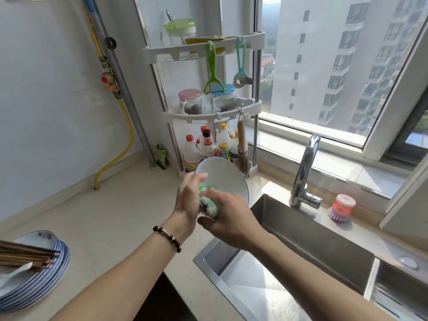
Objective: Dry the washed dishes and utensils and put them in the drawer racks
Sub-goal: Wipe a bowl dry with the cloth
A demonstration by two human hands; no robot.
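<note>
Right now you have the white plate [228,179] tipped up on edge above the counter [111,209], just left of the steel sink [289,256], its face turned toward you. Your left hand [188,200] is closed on the plate's left rim, fingers over the front and the rest behind, which steadies it so the other hand can press. Your right hand [228,220] is clamped on a bunched green cloth [207,199] and pushes it against the lower part of the plate's face; the thumb curls under the plate's bottom edge. Holding the plate nearly upright probably lets any water run toward the low edge, where the cloth is working.

At the lower left, a stack of blue-rimmed plates [46,269] sits on the counter well apart from your hands, with wooden chopsticks [27,254] and a white spoon [14,273] laid across the top, seemingly parked there within reach of your left arm to wait for drying. By that pile, most of the job lies ahead.

No drawer rack shows in this view, so where this plate will go cannot be told. Mind the grip: a wet rim held by one hand over hard stone could slip.
</note>
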